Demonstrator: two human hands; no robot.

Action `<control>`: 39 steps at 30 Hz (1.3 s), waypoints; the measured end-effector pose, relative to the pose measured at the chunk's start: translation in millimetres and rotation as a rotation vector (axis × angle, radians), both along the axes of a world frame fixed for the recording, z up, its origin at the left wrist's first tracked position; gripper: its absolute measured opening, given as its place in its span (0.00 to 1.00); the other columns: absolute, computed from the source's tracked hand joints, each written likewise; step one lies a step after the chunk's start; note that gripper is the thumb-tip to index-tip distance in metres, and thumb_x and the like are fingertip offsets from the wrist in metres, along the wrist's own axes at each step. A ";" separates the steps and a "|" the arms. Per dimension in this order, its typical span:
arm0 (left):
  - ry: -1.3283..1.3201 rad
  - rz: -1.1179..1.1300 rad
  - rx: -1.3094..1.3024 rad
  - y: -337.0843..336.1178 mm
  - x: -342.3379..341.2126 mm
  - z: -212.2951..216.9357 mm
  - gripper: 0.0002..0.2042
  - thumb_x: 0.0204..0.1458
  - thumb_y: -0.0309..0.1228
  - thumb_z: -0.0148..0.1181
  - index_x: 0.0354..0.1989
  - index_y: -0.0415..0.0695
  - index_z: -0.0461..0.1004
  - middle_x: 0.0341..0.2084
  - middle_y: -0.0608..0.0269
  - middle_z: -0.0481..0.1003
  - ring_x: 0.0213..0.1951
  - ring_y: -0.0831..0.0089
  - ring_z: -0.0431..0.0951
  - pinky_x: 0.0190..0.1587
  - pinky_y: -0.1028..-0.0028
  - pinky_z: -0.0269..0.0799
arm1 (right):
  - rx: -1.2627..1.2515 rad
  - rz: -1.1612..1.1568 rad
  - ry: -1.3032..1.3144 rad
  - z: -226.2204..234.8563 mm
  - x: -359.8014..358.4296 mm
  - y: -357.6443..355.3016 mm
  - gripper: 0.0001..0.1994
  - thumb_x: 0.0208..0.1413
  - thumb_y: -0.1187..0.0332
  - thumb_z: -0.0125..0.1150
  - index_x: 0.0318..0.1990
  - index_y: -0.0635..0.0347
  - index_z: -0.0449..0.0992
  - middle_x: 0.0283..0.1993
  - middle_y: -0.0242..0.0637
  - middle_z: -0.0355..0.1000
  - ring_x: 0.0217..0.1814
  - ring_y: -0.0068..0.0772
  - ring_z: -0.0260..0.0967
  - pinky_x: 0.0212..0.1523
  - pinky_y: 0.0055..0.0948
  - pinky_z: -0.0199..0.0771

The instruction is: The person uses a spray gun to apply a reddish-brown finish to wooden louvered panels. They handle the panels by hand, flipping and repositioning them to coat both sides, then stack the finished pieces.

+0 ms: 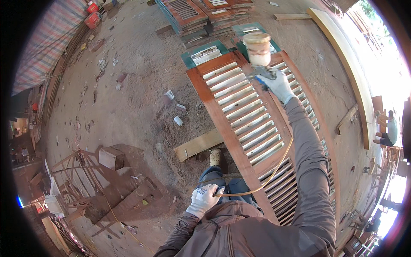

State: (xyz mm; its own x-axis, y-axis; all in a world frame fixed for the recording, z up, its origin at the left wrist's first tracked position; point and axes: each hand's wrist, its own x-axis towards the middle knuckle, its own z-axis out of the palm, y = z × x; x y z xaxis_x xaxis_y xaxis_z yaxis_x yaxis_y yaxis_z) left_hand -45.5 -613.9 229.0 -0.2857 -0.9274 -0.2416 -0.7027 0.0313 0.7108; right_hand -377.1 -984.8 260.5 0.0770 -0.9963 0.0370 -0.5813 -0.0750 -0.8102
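My right hand (280, 87), in a white glove with a grey palm, reaches far forward over the louvred shutters. It is closed round a grey spray gun (263, 73), smeared by motion, with a stained whitish cup (258, 50) above it. Below lies a reddish-brown louvred shutter (233, 94) with pale slats, and a second louvred shutter (317, 122) lies against its right side. Near my lap, my gloved left hand (203, 200) is closed on a thin yellow hose (269, 179). The hose curves across the near shutter and passes out of sight by my right forearm.
Stacked shutters (184, 13) stand beyond. A wooden beam (198, 144) juts out at the shutters' left, near my shoe (215, 157). A long board (342, 51) lies to the right. Scrap wood and a box (111, 158) sit at left; a person (388, 130) is far right.
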 end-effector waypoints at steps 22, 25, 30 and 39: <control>0.133 -0.118 0.123 -30.7 -31.0 4.8 0.14 0.62 0.42 0.63 0.31 0.45 0.75 0.26 0.55 0.78 0.29 0.53 0.81 0.30 0.58 0.73 | -0.181 -0.294 0.498 6.1 -135.1 -60.9 0.24 0.58 0.46 0.66 0.52 0.54 0.83 0.46 0.46 0.83 0.48 0.49 0.81 0.50 0.43 0.78; 0.166 -0.144 0.158 -33.0 -38.7 5.7 0.12 0.61 0.42 0.62 0.36 0.45 0.77 0.28 0.55 0.79 0.31 0.53 0.81 0.32 0.58 0.74 | -0.149 -0.401 0.645 3.1 -174.2 -73.2 0.21 0.59 0.47 0.63 0.55 0.44 0.82 0.48 0.44 0.82 0.51 0.51 0.79 0.52 0.46 0.78; 0.184 -0.147 0.160 -27.2 -47.1 6.3 0.11 0.60 0.40 0.63 0.36 0.44 0.78 0.28 0.53 0.79 0.32 0.51 0.81 0.33 0.58 0.75 | -0.076 -0.425 0.803 -3.0 -191.4 -62.0 0.19 0.61 0.49 0.61 0.59 0.34 0.80 0.49 0.40 0.82 0.52 0.51 0.79 0.53 0.48 0.78; 0.072 -0.124 0.060 1.1 -22.5 2.3 0.13 0.61 0.40 0.64 0.30 0.44 0.77 0.26 0.53 0.79 0.30 0.51 0.81 0.31 0.58 0.74 | -0.025 -0.066 0.263 10.9 -74.3 36.4 0.19 0.60 0.52 0.68 0.51 0.55 0.84 0.45 0.40 0.84 0.47 0.42 0.82 0.49 0.38 0.80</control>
